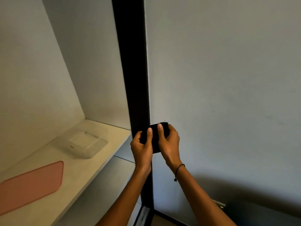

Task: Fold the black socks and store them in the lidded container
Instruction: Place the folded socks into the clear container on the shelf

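A small folded bundle of black socks [156, 141] is held in the air in front of a dark vertical frame. My left hand [141, 146] grips its left side with the thumb on top. My right hand [170, 144] grips its right side, thumb also on top. A clear plastic container [84, 144] stands open on the white shelf to the left, well apart from my hands. Its pink lid [31, 183] lies flat on the shelf nearer to me.
The white shelf [104, 162] runs along the left wall, with a lower shelf under it. A black vertical post [132, 62] separates the shelf niche from a plain white wall on the right. A wall socket [219, 205] sits low at the right.
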